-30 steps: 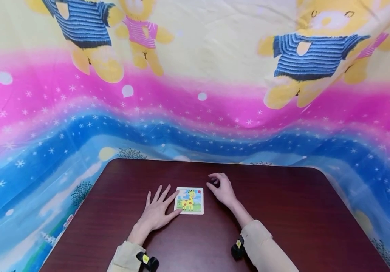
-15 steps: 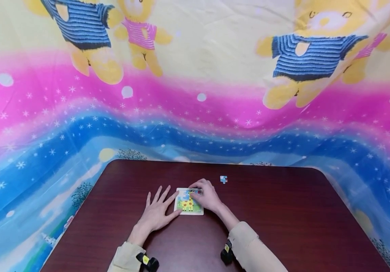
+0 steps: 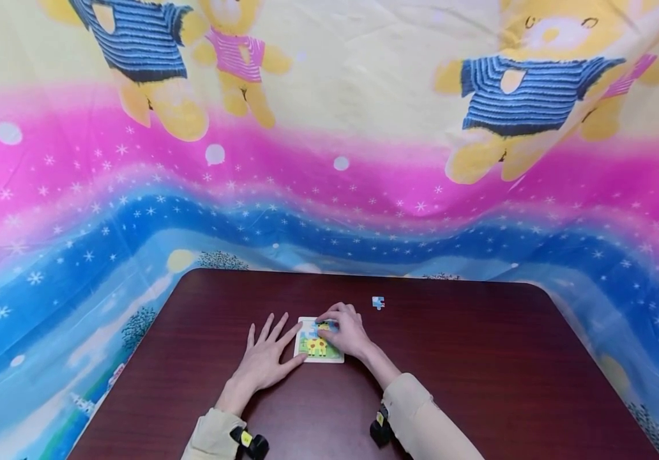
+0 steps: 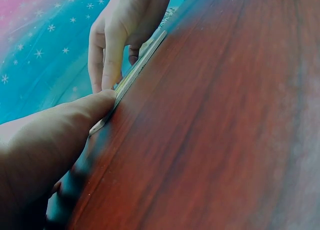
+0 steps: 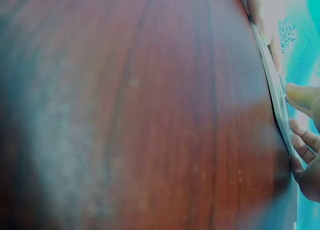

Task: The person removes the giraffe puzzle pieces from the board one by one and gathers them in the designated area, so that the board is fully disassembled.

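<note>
A square giraffe jigsaw puzzle (image 3: 317, 349) in a pale frame lies flat on the table. My left hand (image 3: 266, 364) is spread beside it, thumb and forefinger resting on the frame's left edge. In the left wrist view, that thumb presses the frame's edge (image 4: 142, 65). Over the puzzle's upper part my right hand (image 3: 348, 331) pinches a small puzzle piece by the giraffe's head, thumb and forefinger close together; the fingers partly hide it. One loose blue-and-white puzzle piece (image 3: 378, 303) lies beyond the right hand.
The dark red-brown wooden table (image 3: 479, 358) has rounded far corners. Behind it hangs a cloth backdrop (image 3: 329, 179) with bears and snowflakes. Black wrist cameras sit at both cuffs.
My right hand has left the loose piece on the table at the upper right. It has come left onto the puzzle's top and pinches there. The left hand stays still.
</note>
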Demonstrator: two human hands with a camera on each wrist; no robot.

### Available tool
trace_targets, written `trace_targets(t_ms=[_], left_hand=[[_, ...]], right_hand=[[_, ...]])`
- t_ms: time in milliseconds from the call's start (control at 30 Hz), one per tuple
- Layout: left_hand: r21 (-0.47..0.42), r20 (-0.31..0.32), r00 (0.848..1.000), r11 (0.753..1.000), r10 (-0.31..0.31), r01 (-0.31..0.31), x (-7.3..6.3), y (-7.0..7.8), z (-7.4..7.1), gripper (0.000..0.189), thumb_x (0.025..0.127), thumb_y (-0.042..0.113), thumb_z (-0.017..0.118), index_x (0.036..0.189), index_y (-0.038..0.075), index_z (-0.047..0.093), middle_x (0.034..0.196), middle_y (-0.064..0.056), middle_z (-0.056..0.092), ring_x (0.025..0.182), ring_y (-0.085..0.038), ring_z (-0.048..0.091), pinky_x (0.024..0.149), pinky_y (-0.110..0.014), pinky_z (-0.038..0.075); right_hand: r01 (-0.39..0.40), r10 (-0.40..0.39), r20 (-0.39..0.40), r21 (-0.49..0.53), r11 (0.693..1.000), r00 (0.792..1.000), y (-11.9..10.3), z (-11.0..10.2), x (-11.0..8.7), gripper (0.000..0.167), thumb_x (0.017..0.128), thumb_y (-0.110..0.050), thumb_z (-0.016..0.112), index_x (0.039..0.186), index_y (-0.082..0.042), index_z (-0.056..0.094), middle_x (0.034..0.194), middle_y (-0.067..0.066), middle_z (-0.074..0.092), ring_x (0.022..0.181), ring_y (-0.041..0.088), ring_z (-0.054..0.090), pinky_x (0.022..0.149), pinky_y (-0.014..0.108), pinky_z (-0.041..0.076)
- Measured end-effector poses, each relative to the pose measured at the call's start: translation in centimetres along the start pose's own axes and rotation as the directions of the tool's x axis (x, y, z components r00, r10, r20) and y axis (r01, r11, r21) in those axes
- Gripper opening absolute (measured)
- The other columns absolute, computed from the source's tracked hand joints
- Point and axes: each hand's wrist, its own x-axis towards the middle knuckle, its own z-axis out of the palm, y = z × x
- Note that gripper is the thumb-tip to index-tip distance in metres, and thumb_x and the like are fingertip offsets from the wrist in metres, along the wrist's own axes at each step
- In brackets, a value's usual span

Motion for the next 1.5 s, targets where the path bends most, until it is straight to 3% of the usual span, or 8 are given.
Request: trace_targets(t_ms=[367,600,867,1200,1500], left_hand=[[0.0,-0.001,1.0,1.0,-0.01,0.01,-0.2,0.0,0.0,0.076,0.104,0.067,0.061,0.17,0.032,0.045,0.183,-0.01,0.03,0.172,-0.044,0.018,0.131,-0.081,0.012],[-0.007,-0.001,1.0,1.0,-0.013,0.013,-0.3,-0.1,0.1,0.076,0.104,0.067,0.061,0.17,0.031,0.045,0.183,-0.011,0.03,0.172,-0.045,0.018,0.131,-0.081,0.011],[-0.042,-0.053,0.998,0.999,0.022,-0.024,-0.4,-0.3,0.6,0.076,0.103,0.066,0.064,0.168,0.03,0.049,0.18,-0.014,0.036,0.169,-0.049,0.024,0.128,-0.083,0.012],[-0.006,-0.006,1.0,1.0,-0.011,0.011,-0.2,-0.2,0.4,0.076,0.104,0.065,0.063,0.17,0.032,0.044,0.183,-0.01,0.029,0.172,-0.045,0.018,0.131,-0.081,0.011],[-0.011,-0.006,1.0,1.0,-0.009,0.009,0.1,-0.1,0.2,0.077,0.104,0.065,0.062,0.171,0.031,0.043,0.184,-0.01,0.028,0.173,-0.045,0.015,0.131,-0.081,0.009]], right_hand=[[0.005,-0.005,-0.031,-0.019,1.0,1.0,-0.2,0.8,-0.1,0.016,0.098,-0.019,0.085,0.114,-0.018,0.086,0.126,0.009,0.066,0.12,0.028,0.051,0.098,0.05,0.035],[0.011,-0.011,0.0,-0.049,0.999,1.0,-0.1,1.2,-0.1,0.019,0.1,-0.018,0.081,0.119,-0.022,0.086,0.131,0.009,0.064,0.126,0.03,0.049,0.098,0.049,0.034],[-0.003,0.003,0.012,-0.005,1.0,1.0,0.0,1.4,0.0,0.017,0.1,-0.014,0.081,0.116,-0.017,0.083,0.135,0.012,0.064,0.128,0.033,0.05,0.099,0.051,0.033],[0.087,-0.082,-0.113,0.042,0.995,0.99,0.6,2.3,-0.3,0.014,0.096,-0.01,0.082,0.108,-0.016,0.079,0.13,0.008,0.067,0.123,0.035,0.052,0.094,0.045,0.031],[-0.011,0.019,-0.153,0.049,0.999,0.988,0.4,2.3,-0.1,0.025,0.097,-0.016,0.084,0.121,-0.013,0.081,0.132,0.01,0.069,0.125,0.031,0.055,0.101,0.046,0.035]])
